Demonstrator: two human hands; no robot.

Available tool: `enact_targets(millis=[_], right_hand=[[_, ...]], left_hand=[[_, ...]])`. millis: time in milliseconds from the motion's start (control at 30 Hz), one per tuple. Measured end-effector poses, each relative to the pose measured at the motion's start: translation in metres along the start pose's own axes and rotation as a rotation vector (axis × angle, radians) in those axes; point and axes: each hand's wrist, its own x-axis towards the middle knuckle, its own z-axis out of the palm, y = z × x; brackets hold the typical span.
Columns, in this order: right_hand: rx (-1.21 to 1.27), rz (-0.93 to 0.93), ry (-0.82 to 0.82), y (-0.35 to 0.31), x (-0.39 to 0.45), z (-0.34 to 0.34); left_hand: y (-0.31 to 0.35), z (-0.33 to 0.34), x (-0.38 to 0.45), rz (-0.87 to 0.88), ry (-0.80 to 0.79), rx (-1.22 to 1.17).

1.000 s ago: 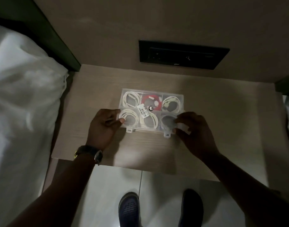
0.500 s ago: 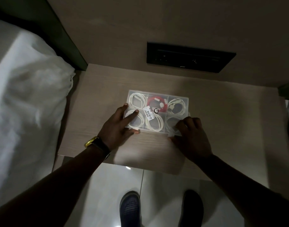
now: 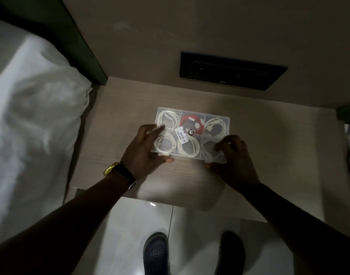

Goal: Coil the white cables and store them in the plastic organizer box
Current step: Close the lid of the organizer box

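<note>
Nearest the table's front edge, both hands now clamp the plastic organizer box (image 3: pixel 192 133): the left hand (image 3: pixel 144 149) has moved from lying flat on the lid to gripping the box's near-left corner, and the right hand (image 3: pixel 232 157) pinches its near-right corner where a latch hung open a second ago. Inside the box, white cables (image 3: pixel 190 148) sit coiled around a red cable (image 3: pixel 191 125). Judged so, storing looks finished.

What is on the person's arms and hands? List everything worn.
Both forearms are bare, with no sleeves in view. The left hand has a gold-cased wristwatch on a dark strap at its wrist. The right hand shows no watch or glove, and rings cannot be made out in the dim light.
</note>
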Motion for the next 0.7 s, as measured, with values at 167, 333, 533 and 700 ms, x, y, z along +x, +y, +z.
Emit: enact_targets(millis=[167,333,533,700], right_hand=[[0.608,0.585,0.177,-0.012,-0.006,0.001],[1.040,0.860,0.263,-0.016,0.023,-0.017],[1.143,0.937,0.305,-0.001,0.082,-0.025],[1.101,0.956,0.337,0.009,0.094,-0.021]], left_hand=[[0.011,-0.001,-0.010,-0.524,0.151,-0.468],[0.029,0.000,0.022,-0.828,0.284,-0.839],[0.021,0.007,0.093,-0.809,0.286,-0.734],[0.011,0.012,0.115,-0.794,0.259,-0.489]])
